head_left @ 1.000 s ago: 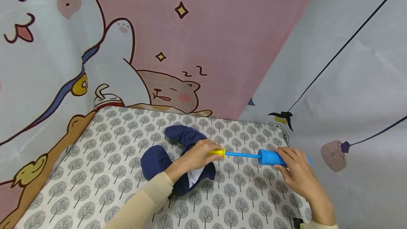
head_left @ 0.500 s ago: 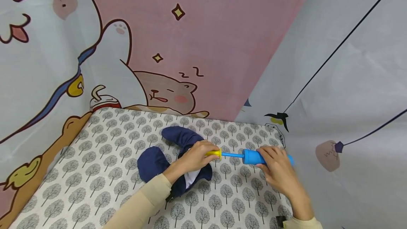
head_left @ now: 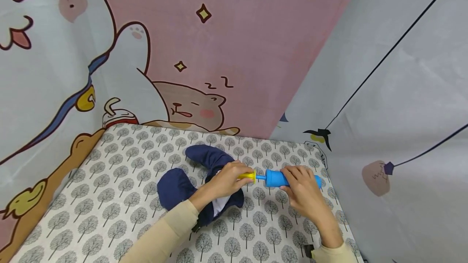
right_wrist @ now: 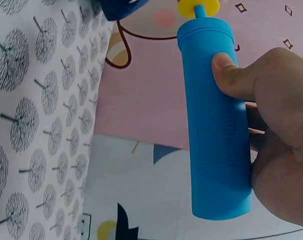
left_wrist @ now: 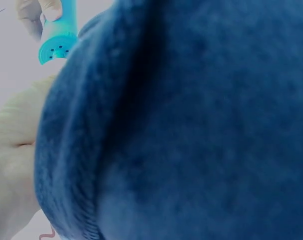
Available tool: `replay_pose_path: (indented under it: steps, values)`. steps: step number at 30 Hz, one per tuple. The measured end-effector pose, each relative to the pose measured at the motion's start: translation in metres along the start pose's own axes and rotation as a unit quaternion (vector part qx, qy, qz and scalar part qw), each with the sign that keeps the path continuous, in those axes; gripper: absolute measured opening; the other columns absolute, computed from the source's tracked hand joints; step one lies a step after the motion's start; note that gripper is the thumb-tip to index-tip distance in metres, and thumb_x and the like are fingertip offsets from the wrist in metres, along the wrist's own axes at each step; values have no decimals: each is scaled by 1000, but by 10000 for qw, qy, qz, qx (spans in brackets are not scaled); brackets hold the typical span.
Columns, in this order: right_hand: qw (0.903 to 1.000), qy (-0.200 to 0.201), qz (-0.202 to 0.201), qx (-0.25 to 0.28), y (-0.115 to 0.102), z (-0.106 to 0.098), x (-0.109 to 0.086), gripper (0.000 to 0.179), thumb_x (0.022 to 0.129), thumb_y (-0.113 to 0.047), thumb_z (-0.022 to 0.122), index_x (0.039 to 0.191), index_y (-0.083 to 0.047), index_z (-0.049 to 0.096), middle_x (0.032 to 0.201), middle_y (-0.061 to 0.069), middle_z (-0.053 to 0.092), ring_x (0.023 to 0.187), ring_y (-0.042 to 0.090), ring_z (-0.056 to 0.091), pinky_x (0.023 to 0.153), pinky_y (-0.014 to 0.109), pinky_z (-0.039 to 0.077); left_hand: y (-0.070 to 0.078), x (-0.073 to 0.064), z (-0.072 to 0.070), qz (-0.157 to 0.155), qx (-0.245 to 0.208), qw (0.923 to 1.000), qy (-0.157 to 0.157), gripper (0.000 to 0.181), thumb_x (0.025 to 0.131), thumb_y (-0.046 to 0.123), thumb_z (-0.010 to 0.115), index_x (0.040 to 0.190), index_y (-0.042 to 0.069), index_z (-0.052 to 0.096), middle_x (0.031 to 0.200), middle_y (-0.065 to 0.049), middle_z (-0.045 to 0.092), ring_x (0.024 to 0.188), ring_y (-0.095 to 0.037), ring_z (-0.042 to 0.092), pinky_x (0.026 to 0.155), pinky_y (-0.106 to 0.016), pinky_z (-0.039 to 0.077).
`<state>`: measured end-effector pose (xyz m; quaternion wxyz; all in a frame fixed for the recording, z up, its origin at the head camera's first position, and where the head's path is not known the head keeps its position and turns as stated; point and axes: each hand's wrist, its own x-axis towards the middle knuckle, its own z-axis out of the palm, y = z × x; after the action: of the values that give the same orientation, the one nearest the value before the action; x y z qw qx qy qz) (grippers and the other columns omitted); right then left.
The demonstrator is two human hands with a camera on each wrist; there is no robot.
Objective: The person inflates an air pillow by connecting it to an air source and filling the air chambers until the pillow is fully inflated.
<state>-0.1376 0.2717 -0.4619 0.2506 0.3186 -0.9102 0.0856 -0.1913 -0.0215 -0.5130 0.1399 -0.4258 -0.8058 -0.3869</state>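
Pumping looks like the step in hand: the left hand [head_left: 226, 180] curls round the yellow end [head_left: 248, 175] of a blue pump [head_left: 276, 178], over a navy cloth piece [head_left: 175, 188] on the desk [head_left: 122, 202], while the right hand [head_left: 304, 192] grips the barrel [right_wrist: 214, 130]. Little rod [head_left: 261, 177] shows between, so the next move probably calls for closing that gap, then drawing straight back, both grips firm.

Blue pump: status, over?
Left hand grips yellow handle; right hand grips blue barrel. Short stretch of rod exposed. Navy fabric blocks much of left wrist view.
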Motion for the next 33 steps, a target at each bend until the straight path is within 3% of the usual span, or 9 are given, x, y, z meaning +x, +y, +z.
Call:
replay_pose_path:
  steps: [9,13,17,24,33]
  values:
    - [9998,-162,-45,58,-8,7,10,55,82,-10,100,130,3,76,128,19,79,119,41,70,102,60,55,10,4,-5,-304,109,9991,-289,26,106,17,81,128,3,82,114,-9,85,98,-21,75,85,-27,61]
    - [9993,-325,-132,148,-5,6,10,57,82,-17,101,131,1,77,128,17,80,118,39,72,98,58,57,10,3,-7,-282,138,9989,-357,26,106,17,81,129,5,82,114,-8,85,98,-20,75,83,-25,59]
    - [9983,-493,-77,286,5,-2,7,62,79,-23,105,132,-2,78,128,15,81,117,37,73,97,59,62,10,1,-9,-135,82,9994,-312,26,105,16,81,128,5,83,111,-7,84,95,-19,74,79,-24,57]
    - [9974,-456,104,539,28,-20,-6,64,70,-16,108,126,-3,81,125,15,82,111,36,75,91,61,64,8,1,-13,-236,-18,9989,-407,27,106,18,80,129,5,83,117,-7,86,103,-21,78,89,-27,62]
    - [9939,-669,619,627,50,-40,-28,67,71,-11,107,131,-3,79,132,17,78,118,40,71,94,67,60,11,1,-18,-347,111,9982,-478,26,106,19,80,129,6,83,117,-6,86,103,-20,77,92,-31,62]
